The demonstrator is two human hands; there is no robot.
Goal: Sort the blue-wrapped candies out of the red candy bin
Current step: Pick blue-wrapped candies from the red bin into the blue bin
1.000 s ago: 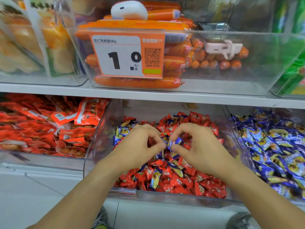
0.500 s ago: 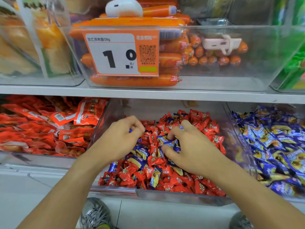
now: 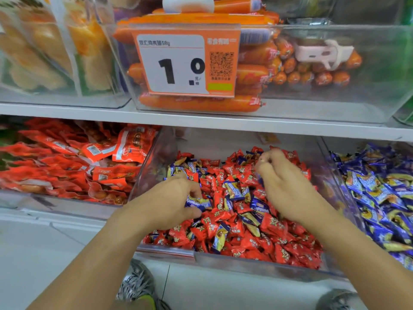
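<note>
Both hands deep in the mixed candy bin (image 3: pixel 257 264)

Our left hand (image 3: pixel 169 201) pinches a blue-wrapped candy (image 3: pixel 197 202); our right hand (image 3: pixel 283 186), fingers curled, seems empty. Loose red candies (image 3: pixel 268 222) might get scooped along.

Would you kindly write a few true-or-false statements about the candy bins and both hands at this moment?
1. The left hand holds blue-wrapped candies. True.
2. The red candy bin holds only red candies. False: blue ones are still mixed in.
3. The bin of blue candies stands to the right of the red candy bin. True.
4. The price tag hangs on the red candy bin. False: it hangs on the sausage bin on the shelf above.
5. The right hand rests outside the bin. False: it reaches into the candies.
</note>
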